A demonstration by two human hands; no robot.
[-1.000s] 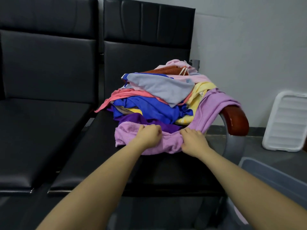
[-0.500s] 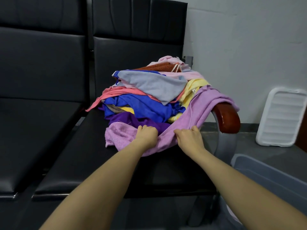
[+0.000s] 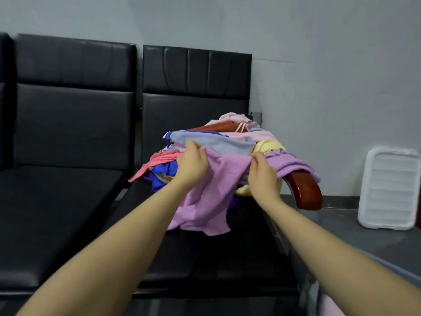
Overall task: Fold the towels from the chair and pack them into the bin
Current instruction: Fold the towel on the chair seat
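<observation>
While both hands (image 3: 192, 166) pinch it, lilac towel (image 3: 205, 201) hangs.

Lilac towel (image 3: 205, 201): soft, matt cloth with a nubby weave; chair seat (image 3: 68, 213) beside it: black, smooth, faintly glossy leather-like upholstery; armrest (image 3: 305, 192) right of the towel: glossy lacquered reddish wood; ribbed lid (image 3: 389, 190) beyond the armrest: white plastic.

Both hands have lifted the lilac towel (image 3: 205, 197) off the seat.

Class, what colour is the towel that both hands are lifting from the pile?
Lilac-pink, plain, no pattern. The towel shows best in the head view, the only one.
</observation>
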